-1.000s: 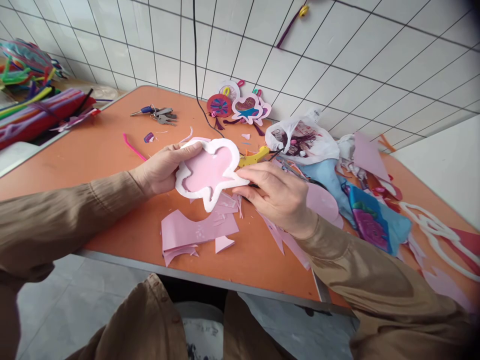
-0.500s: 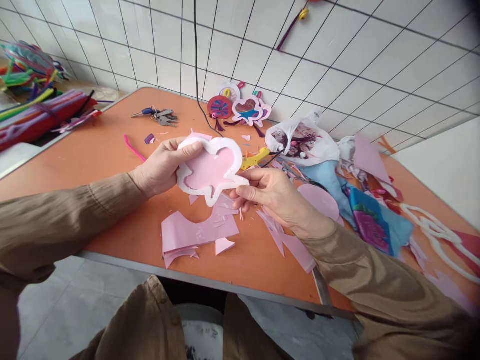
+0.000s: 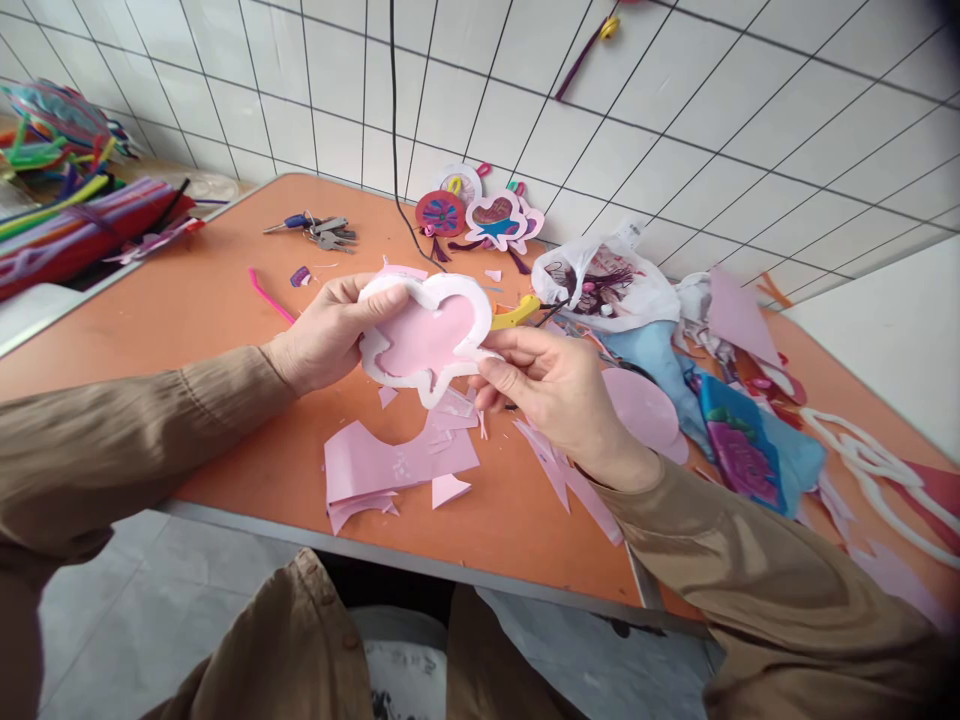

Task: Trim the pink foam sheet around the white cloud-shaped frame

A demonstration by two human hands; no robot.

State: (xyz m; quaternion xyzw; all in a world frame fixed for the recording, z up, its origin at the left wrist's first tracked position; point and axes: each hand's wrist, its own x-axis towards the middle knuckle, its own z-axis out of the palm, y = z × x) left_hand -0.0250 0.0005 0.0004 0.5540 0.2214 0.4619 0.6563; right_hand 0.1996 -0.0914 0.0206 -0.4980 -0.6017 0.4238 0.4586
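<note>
A pink flower-like shape with a raised white border (image 3: 431, 345) is held above the orange table. My left hand (image 3: 330, 330) grips its left side, thumb on top of the white border. My right hand (image 3: 540, 385) pinches the lobe at its lower right between thumb and fingers. Below it lie pink paper scraps (image 3: 397, 465). A yellow-handled tool (image 3: 516, 312) rests just behind my right hand, partly hidden.
Keys (image 3: 330, 234) lie at the back left, near a pink stick (image 3: 268, 296). Finished ornaments (image 3: 491, 215) lean at the wall. A white plastic bag (image 3: 637, 290), blue cloth (image 3: 660, 365) and white cord (image 3: 870, 455) fill the right side. Colourful pipe cleaners (image 3: 82, 235) are far left.
The pink and white shape has shifted slightly right. My right hand has turned a little and its forearm has moved slightly left, showing more of the pink disc beside it.
</note>
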